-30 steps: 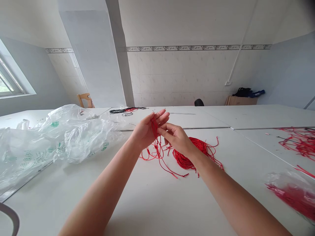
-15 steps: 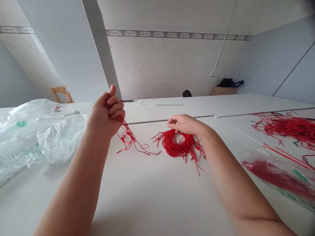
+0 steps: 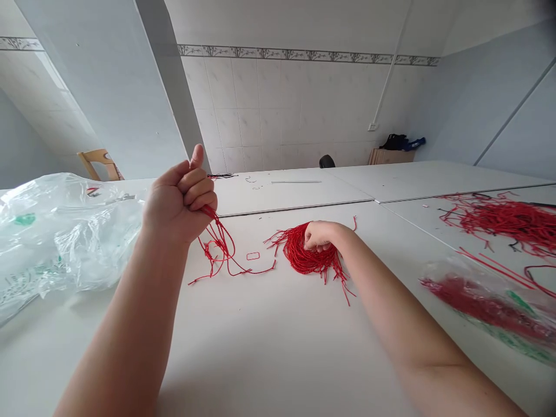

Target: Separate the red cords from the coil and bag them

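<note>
My left hand (image 3: 185,197) is raised above the table at left, its fingers curled round several red braided cords (image 3: 226,243). The cords hang from the fist, and their knotted ends trail towards the tabletop. At right, my right hand (image 3: 322,236) reaches down into a ring-shaped bundle of red cords (image 3: 304,260), its fingers bent and pressed together at the middle. Whatever those fingertips pinch is hidden. Loose cord ends stick out all round the bundle. Between the two lies a small red rectangular loop (image 3: 252,256).
A clear plastic bag (image 3: 99,237) lies at left. On the right are a heap of red cords (image 3: 508,226) and a transparent bag of red cords (image 3: 482,307). A thin rod (image 3: 296,182) lies on the far table, with a wooden chair (image 3: 99,163) behind at left.
My right hand has moved down from above the ring of cords into its middle. My left hand keeps its grip, while the cords hanging from it have spread and swung slightly left.
</note>
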Action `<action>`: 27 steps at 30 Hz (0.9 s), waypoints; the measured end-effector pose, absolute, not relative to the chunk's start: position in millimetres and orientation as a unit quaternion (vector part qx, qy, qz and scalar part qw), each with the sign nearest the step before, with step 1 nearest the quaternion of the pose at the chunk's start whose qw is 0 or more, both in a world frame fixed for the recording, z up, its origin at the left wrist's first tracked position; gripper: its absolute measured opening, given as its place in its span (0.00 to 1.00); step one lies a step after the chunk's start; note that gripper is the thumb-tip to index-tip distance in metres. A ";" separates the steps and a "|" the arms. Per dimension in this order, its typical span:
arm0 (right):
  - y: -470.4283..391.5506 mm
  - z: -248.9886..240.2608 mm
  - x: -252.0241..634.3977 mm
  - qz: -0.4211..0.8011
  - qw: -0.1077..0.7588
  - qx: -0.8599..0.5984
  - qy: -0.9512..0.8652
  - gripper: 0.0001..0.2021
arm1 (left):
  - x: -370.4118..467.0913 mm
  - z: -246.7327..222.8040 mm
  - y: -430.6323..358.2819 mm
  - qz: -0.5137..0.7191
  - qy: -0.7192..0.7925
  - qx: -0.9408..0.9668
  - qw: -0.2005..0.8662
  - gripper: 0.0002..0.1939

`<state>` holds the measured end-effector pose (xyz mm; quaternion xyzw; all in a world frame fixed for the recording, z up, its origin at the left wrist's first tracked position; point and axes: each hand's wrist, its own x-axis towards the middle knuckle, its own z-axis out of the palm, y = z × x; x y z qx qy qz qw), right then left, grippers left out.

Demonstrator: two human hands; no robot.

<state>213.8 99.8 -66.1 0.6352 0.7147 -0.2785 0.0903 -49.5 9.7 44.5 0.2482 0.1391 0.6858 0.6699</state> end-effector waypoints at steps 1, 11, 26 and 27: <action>101.1 -68.8 212.8 -0.279 0.092 0.636 0.714 0.03 | -49.8 44.2 10.0 0.684 0.135 0.244 0.674 0.19; 98.7 -51.9 234.8 -0.269 0.013 0.622 0.735 0.03 | -51.2 46.1 9.0 0.673 0.120 0.239 0.690 0.20; 75.7 5.3 289.7 -0.106 -0.636 0.474 0.600 0.06 | -47.2 43.8 5.6 0.669 0.175 0.313 0.651 0.18; 73.8 7.9 287.1 -0.098 -0.664 0.436 0.600 0.05 | -47.3 43.1 6.0 0.668 0.177 0.317 0.650 0.18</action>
